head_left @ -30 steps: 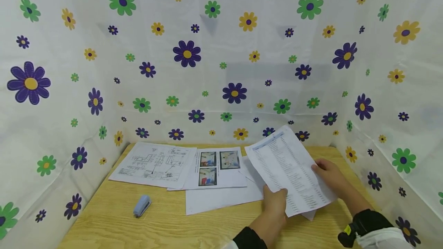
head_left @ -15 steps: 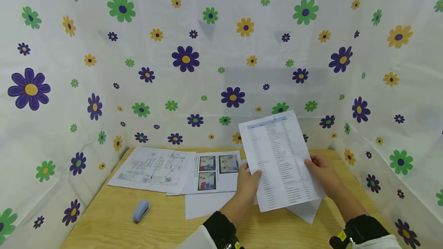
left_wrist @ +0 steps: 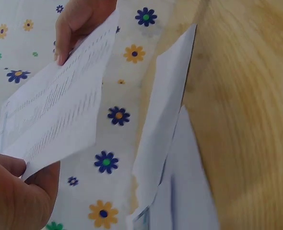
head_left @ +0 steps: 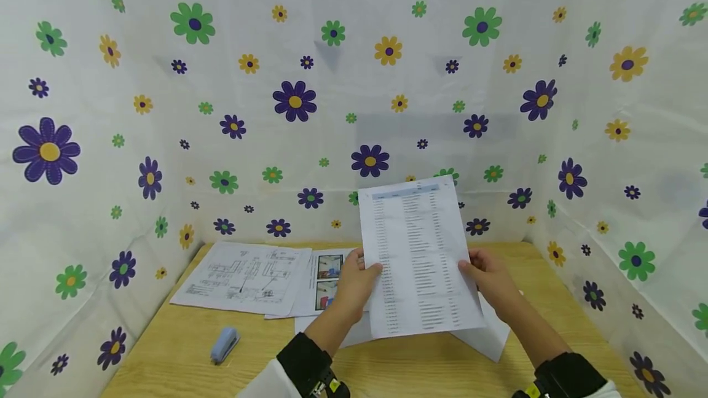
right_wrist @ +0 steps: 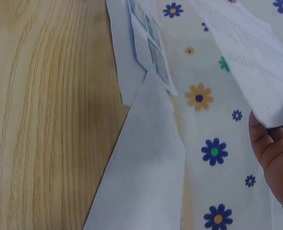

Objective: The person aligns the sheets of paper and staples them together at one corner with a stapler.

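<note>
A printed sheet of paper (head_left: 417,257) with a pale blue header band and columns of small text is held up above the table, facing me. At its left edge my left hand (head_left: 353,284) pinches it, thumb on the printed side. My right hand (head_left: 491,278) grips the opposite edge in the same manner. The left wrist view shows the left hand (left_wrist: 19,196) at one edge of the tilted sheet (left_wrist: 60,96) and the other hand across from it. In the right wrist view, the fingers of the right hand (right_wrist: 278,163) lie behind the sheet's edge.
Sheets with line drawings (head_left: 238,278) lie at the table's back left, overlapping a sheet with colour photos (head_left: 327,290) that is partly hidden. A white sheet (head_left: 489,331) lies under the held one. A light blue stapler (head_left: 225,344) stands front left. Flower-patterned cloth (head_left: 310,140) surrounds the table (head_left: 166,355).
Both hands have moved left with the printed sheet, which has turned from slanted to nearly upright. My left hand has shifted from its lower part up to the left edge. The stapler has stayed put.
</note>
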`<state>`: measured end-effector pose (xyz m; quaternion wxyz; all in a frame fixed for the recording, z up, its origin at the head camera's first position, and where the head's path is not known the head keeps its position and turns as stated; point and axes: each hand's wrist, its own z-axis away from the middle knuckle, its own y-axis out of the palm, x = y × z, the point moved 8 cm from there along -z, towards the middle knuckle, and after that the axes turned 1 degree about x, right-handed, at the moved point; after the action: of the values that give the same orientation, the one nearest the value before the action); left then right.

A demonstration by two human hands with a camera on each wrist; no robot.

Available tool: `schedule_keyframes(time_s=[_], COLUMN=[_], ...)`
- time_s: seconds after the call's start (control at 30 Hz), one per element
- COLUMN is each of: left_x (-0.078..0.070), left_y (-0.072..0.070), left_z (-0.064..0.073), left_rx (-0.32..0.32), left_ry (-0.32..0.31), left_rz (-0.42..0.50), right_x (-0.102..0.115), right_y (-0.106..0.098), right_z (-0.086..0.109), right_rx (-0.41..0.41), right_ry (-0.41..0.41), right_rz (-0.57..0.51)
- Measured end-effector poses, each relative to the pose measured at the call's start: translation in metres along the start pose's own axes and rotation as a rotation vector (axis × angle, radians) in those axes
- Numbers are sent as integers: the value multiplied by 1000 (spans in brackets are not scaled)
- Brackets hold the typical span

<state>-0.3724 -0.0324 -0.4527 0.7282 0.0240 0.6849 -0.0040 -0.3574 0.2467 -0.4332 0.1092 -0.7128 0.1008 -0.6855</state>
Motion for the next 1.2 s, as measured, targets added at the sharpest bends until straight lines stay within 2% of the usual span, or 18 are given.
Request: schedule_keyframes(time_s=[0.2,0.37,0.63,0.9,1.07,1.2], left_x=[-15,-17,-14,-14,-7,-1], left_y=[-32,-51,-63,-82,-82,-83], left_z=[1,6,20,32,32,32], left_rx=[1,27,98,109,133,137], left_ry=[27,34,17,1,-30,-44], left_rz=[-64,-84,-103,-156,-145,-179], right_x=[12,20,23,18,13,5], right_y=[23,40,54,68,73,76], right_z=[2,2,5,8,9,6], right_rx=[42,83,26,14,7,-6], right_ry=[-10,-12,17,32,42,63], right_rz=[-41,-56,-77,-85,-72,-51])
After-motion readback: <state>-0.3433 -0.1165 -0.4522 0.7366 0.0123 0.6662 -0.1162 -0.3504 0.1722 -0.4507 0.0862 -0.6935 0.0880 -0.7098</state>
